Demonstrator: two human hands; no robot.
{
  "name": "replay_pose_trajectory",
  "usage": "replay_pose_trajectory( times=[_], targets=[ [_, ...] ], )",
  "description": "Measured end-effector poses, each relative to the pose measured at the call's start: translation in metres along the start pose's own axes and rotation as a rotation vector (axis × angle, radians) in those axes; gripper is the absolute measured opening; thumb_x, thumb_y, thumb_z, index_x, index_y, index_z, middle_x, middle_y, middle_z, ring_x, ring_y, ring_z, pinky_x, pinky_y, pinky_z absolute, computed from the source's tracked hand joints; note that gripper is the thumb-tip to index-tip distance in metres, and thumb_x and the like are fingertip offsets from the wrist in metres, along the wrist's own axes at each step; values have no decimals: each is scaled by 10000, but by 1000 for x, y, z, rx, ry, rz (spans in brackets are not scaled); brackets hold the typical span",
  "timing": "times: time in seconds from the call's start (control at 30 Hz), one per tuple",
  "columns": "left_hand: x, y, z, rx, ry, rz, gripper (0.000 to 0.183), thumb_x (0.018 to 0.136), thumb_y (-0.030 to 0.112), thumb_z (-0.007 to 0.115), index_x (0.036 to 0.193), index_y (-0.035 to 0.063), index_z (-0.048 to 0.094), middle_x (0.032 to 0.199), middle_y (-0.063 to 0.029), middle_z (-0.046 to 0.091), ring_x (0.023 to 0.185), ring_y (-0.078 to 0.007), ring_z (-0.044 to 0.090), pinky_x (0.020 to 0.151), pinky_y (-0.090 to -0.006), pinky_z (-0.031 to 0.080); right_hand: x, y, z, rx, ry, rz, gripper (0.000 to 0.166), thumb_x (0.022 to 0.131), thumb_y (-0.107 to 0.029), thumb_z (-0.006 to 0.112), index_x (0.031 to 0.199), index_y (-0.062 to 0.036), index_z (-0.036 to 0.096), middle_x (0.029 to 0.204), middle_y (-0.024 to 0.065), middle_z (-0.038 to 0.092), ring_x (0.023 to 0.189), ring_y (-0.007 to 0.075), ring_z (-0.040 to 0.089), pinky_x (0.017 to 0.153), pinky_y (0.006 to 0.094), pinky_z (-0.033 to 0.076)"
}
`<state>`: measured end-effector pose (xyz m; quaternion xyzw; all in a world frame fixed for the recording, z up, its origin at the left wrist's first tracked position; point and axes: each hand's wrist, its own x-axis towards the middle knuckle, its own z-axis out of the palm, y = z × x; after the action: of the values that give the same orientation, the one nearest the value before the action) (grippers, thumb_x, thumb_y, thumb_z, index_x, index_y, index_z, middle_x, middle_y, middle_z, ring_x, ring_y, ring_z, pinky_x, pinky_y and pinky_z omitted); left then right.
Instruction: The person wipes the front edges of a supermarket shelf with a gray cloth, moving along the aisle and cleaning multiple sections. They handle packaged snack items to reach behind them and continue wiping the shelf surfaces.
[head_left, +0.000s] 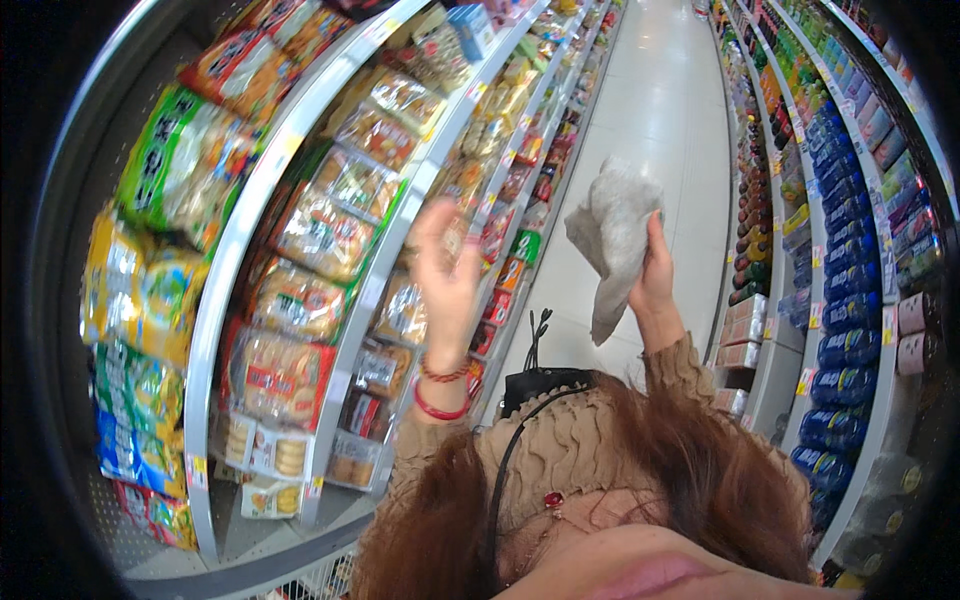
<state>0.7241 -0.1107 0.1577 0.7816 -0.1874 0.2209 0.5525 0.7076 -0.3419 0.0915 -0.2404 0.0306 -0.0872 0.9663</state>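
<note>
In my right hand (654, 274) is a crumpled grey cloth (619, 217), held out over the aisle floor, one corner hanging down. My left hand (444, 259) is raised beside the left shelves, blurred, its fingers apart and nothing seen in it. Behind it are clear-wrapped packs of baked snacks (401, 307) on a shelf; I cannot tell whether the hand touches any. A red bangle and a beaded bracelet (442, 409) circle the left wrist.
Shelves on the left hold bagged snacks (180, 165) and a biscuit pack (277, 375) behind metal shelf edges (360, 300). Blue-labelled bottles (847, 345) line the right shelves. A pale tiled floor (660, 90) runs between. A black bag (544, 386) hangs at my front; a wire cart (322, 574) stands lower left.
</note>
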Motion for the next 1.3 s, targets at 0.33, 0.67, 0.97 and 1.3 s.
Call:
replay_pose_trajectory(
  times=[0.33, 0.67, 0.97, 1.3],
  targets=[
    [114, -88, 262, -105, -717, 51, 685, 780, 232, 635, 1376, 106, 323, 1397, -299, 226, 1283, -385, 296, 1033, -404, 278, 173, -45, -88, -240, 138, -53, 444, 964, -293, 372, 1302, -6, 367, 1298, 95, 436, 1189, 191, 415, 1000, 341, 325],
    [337, -165, 490, -713, -665, -370, 319, 834, 5, 509, 1147, -36, 554, 1070, -100, 613, 978, -135, 557, 844, -249, 438, 393, -216, -122, -740, 253, -238, 602, 863, -89, 493, 1392, 5, 221, 1377, 126, 349, 1267, 208, 342, 988, 307, 337],
    [480, -199, 728, -799, -828, -507, 132, 808, 64, 577, 900, -17, 627, 839, -2, 616, 780, -61, 526, 715, -219, 433, 602, -341, -267, -551, 360, -385, 669, 713, 84, 514, 1341, 3, 300, 1307, 109, 392, 1148, 211, 448, 902, 293, 403],
    [719, -306, 844, -324, -557, -304, 234, 813, 42, 600, 1039, -19, 606, 1012, -82, 635, 922, -148, 605, 783, -262, 491, 944, -496, -341, -1458, 442, -368, 446, 676, -25, 641, 1110, 14, 542, 1011, 163, 609, 935, 233, 575, 809, 304, 435]
  ],
)
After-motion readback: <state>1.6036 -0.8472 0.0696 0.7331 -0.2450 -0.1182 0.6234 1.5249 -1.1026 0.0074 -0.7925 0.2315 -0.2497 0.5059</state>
